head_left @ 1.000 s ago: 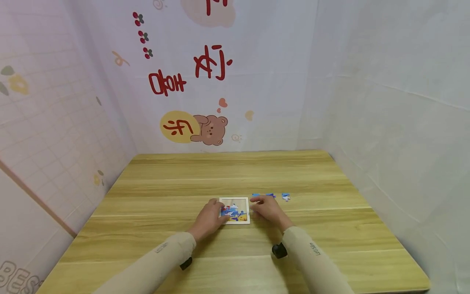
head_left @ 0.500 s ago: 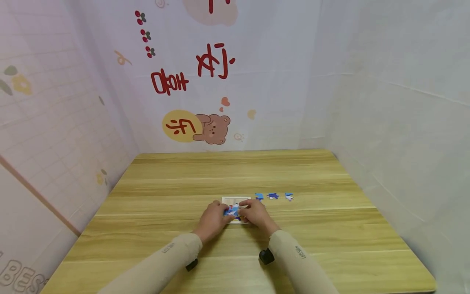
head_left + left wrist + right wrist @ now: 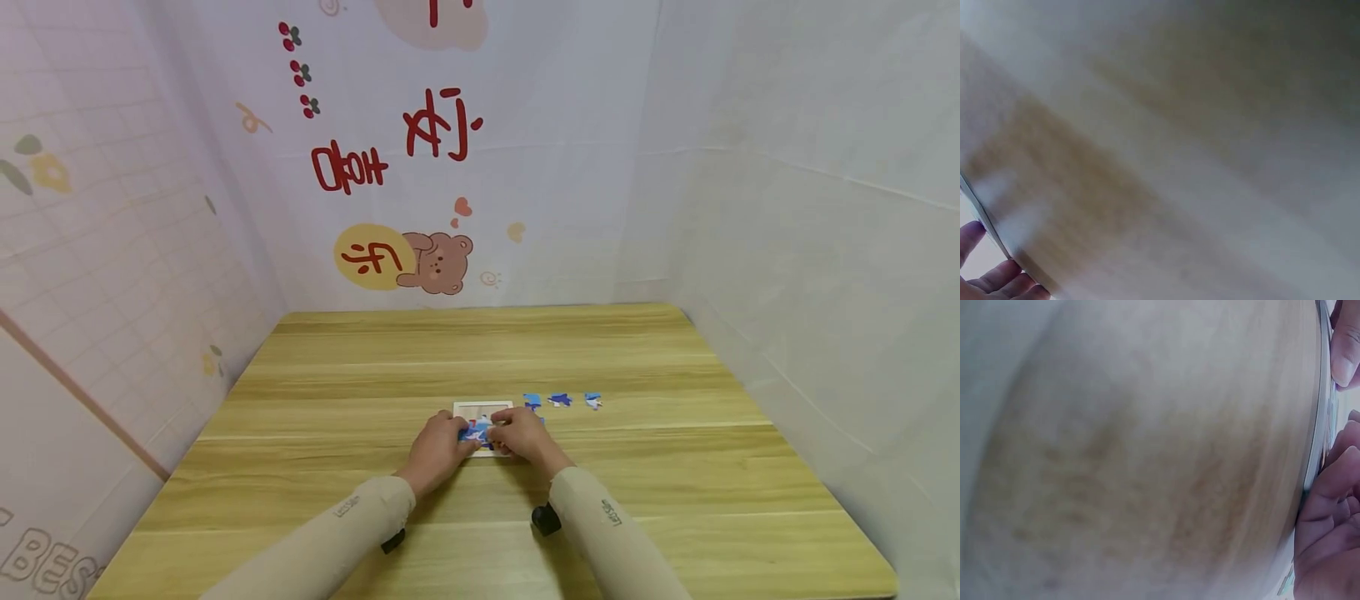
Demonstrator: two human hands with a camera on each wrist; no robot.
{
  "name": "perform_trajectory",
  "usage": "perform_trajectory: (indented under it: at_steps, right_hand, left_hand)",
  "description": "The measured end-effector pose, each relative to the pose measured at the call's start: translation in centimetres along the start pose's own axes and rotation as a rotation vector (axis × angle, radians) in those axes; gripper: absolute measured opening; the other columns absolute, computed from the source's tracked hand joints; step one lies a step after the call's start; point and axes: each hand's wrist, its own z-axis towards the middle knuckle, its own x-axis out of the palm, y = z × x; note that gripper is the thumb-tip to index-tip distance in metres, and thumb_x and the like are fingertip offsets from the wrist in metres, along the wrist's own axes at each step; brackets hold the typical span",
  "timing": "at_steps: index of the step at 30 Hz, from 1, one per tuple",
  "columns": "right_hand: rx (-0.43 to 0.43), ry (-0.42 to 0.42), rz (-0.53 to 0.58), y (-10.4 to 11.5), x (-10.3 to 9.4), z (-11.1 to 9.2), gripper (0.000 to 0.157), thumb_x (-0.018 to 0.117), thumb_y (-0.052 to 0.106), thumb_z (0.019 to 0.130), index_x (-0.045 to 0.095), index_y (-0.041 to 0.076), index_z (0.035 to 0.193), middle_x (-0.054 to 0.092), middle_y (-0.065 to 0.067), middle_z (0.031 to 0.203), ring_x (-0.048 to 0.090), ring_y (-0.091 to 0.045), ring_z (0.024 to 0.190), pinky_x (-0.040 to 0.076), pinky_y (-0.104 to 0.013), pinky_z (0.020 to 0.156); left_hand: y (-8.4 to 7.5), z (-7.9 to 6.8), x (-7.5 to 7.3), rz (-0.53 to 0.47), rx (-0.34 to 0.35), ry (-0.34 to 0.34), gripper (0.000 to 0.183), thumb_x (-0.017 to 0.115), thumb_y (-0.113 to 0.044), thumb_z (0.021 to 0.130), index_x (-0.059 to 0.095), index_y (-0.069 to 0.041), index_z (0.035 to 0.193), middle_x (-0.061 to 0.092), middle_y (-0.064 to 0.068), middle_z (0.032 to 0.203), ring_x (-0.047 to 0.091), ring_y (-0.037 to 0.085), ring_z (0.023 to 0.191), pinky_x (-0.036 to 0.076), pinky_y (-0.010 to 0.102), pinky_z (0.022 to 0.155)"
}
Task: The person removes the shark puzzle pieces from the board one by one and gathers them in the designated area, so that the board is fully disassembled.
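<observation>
Head: your right hand (image 3: 522, 437) has moved over the white-rimmed rectangular jigsaw tray (image 3: 482, 404) touching your spread left hand (image 3: 437, 446), so both now work there; left wrist: fingers (image 3: 999, 276) near its edge; right wrist: fingers (image 3: 1337, 475) curled, can't tell if gripping.

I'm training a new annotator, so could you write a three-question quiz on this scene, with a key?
1. In the head view, which part of the white rectangular puzzle frame shows bare backing? A) near; B) far.
2. True or false: loose blue-and-white jigsaw pieces lie on the yellow wood-grain table, right of the frame.
3. Fill in: the frame's left side is touched by the person's bare ____ hand.

Key: 1. B; 2. True; 3. left (the left hand).
</observation>
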Motion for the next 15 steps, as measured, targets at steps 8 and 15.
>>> perform_trajectory:
  at_steps: [8,15]
  right_hand:
    - [-0.007,0.004,0.014,-0.22,-0.22,0.04,0.037,0.066,0.009,0.093,0.062,-0.002,0.128,0.064,-0.008,0.078,0.056,-0.015,0.059,0.044,-0.024,0.049]
    - [-0.048,-0.003,0.003,-0.05,-0.27,0.12,0.036,0.066,0.003,0.090,0.064,-0.001,0.126,0.065,-0.007,0.088,0.060,-0.018,0.063,0.046,-0.026,0.055]
  left_hand:
    - [-0.10,-0.12,-0.15,0.003,0.011,0.002,0.032,0.075,-0.029,0.090,0.070,-0.002,0.106,0.057,0.009,0.098,0.054,0.021,0.084,0.049,0.042,0.075]
    - [-0.22,-0.19,-0.19,0.006,0.014,-0.006,0.031,0.075,-0.029,0.089,0.071,-0.002,0.105,0.056,0.008,0.095,0.054,0.021,0.082,0.049,0.042,0.072]
